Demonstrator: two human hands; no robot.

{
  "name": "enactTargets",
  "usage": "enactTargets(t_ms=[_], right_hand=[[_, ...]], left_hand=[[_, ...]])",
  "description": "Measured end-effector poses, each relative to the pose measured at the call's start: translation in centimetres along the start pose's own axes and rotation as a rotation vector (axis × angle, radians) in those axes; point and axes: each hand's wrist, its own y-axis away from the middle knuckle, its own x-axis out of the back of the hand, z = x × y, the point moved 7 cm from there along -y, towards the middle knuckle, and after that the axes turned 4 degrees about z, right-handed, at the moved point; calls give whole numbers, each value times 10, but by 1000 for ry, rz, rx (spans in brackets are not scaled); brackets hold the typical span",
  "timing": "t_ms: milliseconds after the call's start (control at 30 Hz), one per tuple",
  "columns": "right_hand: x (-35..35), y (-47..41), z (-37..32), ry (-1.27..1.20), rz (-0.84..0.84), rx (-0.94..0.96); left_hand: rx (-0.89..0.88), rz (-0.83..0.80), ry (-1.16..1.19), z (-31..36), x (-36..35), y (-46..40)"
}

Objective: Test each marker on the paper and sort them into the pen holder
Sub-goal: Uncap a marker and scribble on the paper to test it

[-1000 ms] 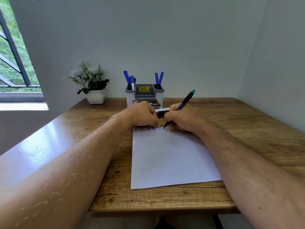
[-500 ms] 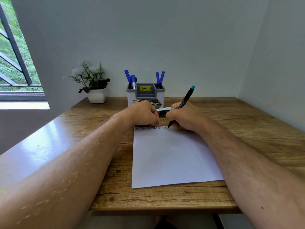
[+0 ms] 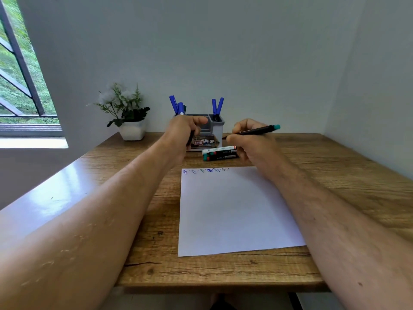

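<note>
Teal-ended marker (image 3: 257,131) in right hand (image 3: 252,146), above paper (image 3: 234,211); left hand (image 3: 185,133) curled.

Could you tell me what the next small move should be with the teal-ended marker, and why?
Probably recap it: the right hand holds the black teal-ended marker lifted off the white paper sheet, scribbles already there, while the left hand seems to grip a dark cap, though partly hidden.

Soft daylight comes through the window (image 3: 20,86), leaving glare on the desk (image 3: 55,198); wide-angle bending stretches the edges.
</note>
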Motion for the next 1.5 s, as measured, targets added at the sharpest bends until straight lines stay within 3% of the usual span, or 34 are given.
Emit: enactTargets(t_ms=[167,333,634,900,1167,1334,1500], right_hand=[[-7,3,-5,-222,-71,7],[-5,3,-6,-331,-42,-18],[-6,3,-8,-287,-37,9],[-2,1,-9,-329,6,1],[-4,4,-9,-217,-33,24],[-1,0,-11,-79,18,118],[-3,7,-20,268,100,365]], left_hand=[[1,45,293,-5,9,-9],[24,136,413,-12,16,-14],[9,25,420,-10,6,-6],[-7,48,416,-11,10,-10],[-4,-125,402,-12,-9,-6],[-34,-59,472,-9,2,-7],[-47,-22,434,-11,9,-11]])
